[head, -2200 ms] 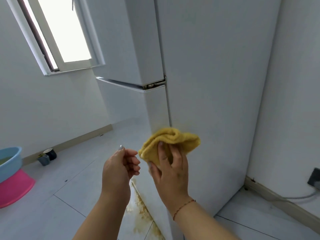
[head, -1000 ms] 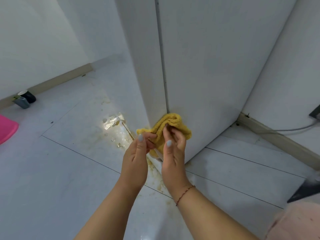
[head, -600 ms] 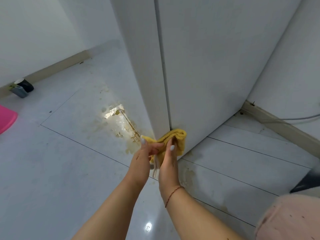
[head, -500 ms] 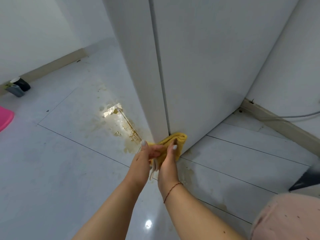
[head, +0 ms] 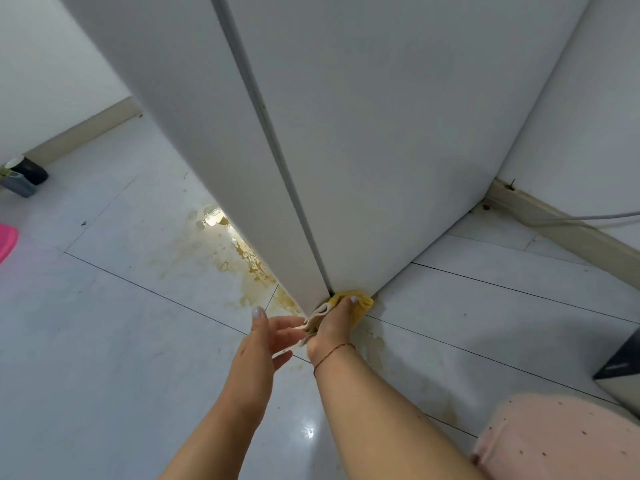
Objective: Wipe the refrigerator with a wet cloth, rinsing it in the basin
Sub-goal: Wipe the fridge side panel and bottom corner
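Observation:
The white refrigerator fills the upper middle of the head view, its side panel facing me and its door edge to the left. My right hand grips a yellow cloth and holds it against the bottom front corner of the refrigerator, right at floor level. A pale part of the cloth hangs out on the left of that hand. My left hand is beside it with fingers straight, the fingertips near or touching that pale part. The basin is out of view.
Brownish stains spread over the white tiled floor along the refrigerator's base. A pink object's edge shows at the far left. Small dark containers stand by the left wall. A grey cable runs along the right baseboard.
Both hands have gone down the refrigerator's front corner with the cloth, from mid-height to the floor. My left hand has let go of the cloth and opened its fingers.

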### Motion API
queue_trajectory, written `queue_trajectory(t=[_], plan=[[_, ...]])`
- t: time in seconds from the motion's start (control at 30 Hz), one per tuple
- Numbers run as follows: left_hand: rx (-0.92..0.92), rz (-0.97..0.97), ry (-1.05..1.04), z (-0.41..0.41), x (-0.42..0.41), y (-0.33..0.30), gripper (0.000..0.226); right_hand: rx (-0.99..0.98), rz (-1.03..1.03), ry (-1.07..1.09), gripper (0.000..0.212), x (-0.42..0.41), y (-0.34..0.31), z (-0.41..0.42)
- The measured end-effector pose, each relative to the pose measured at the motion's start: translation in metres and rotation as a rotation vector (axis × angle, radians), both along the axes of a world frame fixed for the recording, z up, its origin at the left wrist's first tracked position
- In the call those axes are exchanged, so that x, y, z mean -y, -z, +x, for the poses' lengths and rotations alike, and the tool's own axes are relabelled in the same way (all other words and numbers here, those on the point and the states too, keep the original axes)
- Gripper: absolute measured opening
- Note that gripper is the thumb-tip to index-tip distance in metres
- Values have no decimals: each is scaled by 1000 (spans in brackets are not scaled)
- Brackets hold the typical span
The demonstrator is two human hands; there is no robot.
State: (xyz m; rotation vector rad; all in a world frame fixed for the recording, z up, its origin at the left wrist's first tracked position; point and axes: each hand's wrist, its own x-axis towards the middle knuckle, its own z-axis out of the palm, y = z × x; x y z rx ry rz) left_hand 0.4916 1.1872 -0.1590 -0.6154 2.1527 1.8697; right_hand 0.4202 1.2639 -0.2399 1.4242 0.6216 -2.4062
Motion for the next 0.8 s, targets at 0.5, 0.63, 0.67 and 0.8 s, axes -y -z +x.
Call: queue_trajectory(t=[0.5, 0.63, 0.67, 0.8], plan=[[22, -14, -105, 5, 12, 13, 75, 49, -251, 57, 62, -12, 55, -10], [8, -40, -146, 1, 12, 9, 73, 42, -242, 38, 70, -5, 47, -8], [6, -43, -158, 0, 12, 8, 72, 7, -253, 51, 69, -4, 37, -7], [-28, -41, -193, -6, 9, -2, 69, -46, -335, 134, 59, -3, 8, -5]])
